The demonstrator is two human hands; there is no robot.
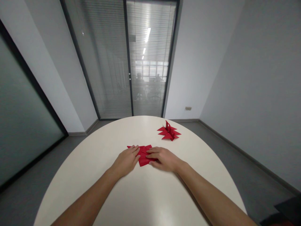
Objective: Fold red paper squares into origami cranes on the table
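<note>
Touching red paper (143,158) lying between: left hand (125,159), thumb off fingers; right hand (164,157), fingers slightly spread. Red folded figures (168,134) sit beyond right hand, near far edge; table (94,150) stretches leftward from left hand to curved rim.

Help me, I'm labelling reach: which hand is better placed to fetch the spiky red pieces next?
Probably the right hand: it lies over the right side of the red paper, nearer the spiky red pieces than the left hand.
</note>
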